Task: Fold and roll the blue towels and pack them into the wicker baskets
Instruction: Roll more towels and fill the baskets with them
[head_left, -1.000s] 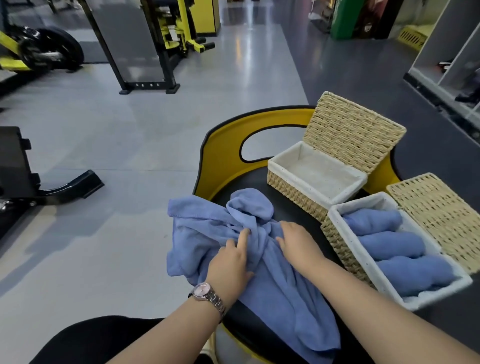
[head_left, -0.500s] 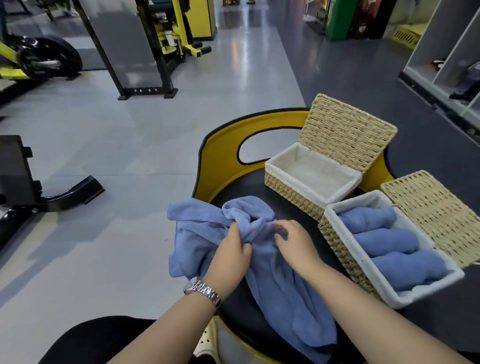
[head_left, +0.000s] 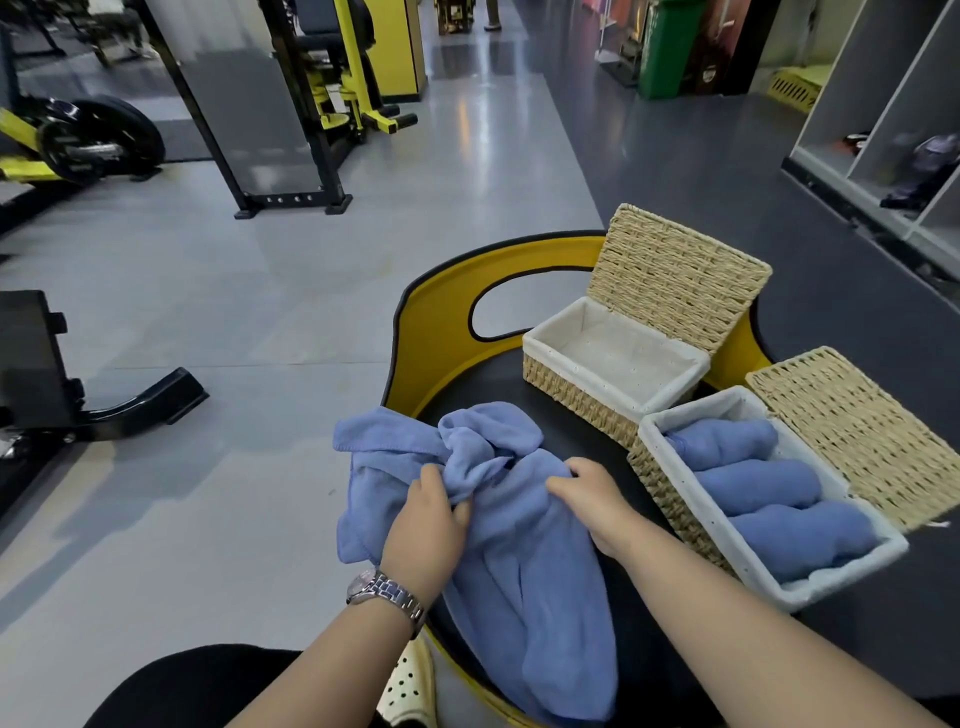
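Observation:
A crumpled blue towel (head_left: 530, 587) lies on the black and yellow seat (head_left: 447, 322) and hangs over its near edge. My left hand (head_left: 428, 525), with a watch on the wrist, pinches a bunched fold at the towel's middle. My right hand (head_left: 592, 496) grips the cloth just to the right of it. The far wicker basket (head_left: 576, 387) stands with its lid up and only its white liner inside. The near wicker basket (head_left: 670, 499) at the right holds three rolled blue towels (head_left: 763, 488), its lid lying open beside it.
The seat stands over a grey gym floor. A black machine base (head_left: 109, 405) is at the left, a black and yellow weight machine (head_left: 291, 130) farther back. White shelves (head_left: 883, 130) run along the right. My white perforated shoe (head_left: 410, 686) shows under the seat edge.
My left hand went from lying flat on the towel to pinching a fold. Both hands gathered the cloth slightly toward the towel's middle. The view shifted a little.

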